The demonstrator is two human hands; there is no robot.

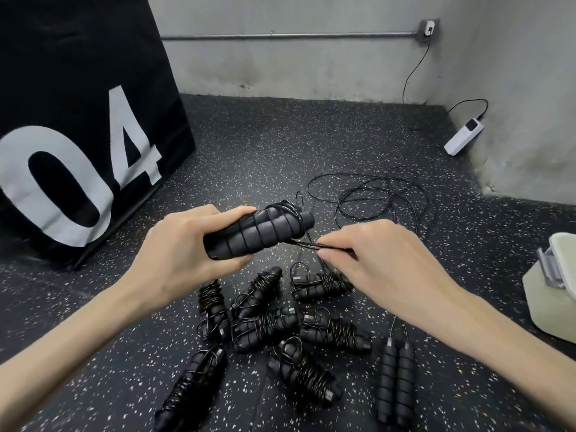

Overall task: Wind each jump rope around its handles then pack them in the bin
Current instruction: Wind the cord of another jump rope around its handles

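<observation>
Speckled black rubber floor (249, 145) runs up to a grey wall in the corner of this room. Just above the floor, the left hand (174, 244) is wrapped tight around a pair of black foam handles (265, 233), held side by side. The right hand (367, 254) pinches the thin black rope (307, 244) right beside them. A few turns already go around the handles, so the winding looks only partly done. Lots of loose rope (374, 194) lies in loops on the floor behind. Next, the right hand needs to pull the rope snug and circle it around again. Below the hands lie several wound jump ropes (333, 332), and one unwound pair (396, 381). At the right edge is a pale bin (548, 307).
</observation>
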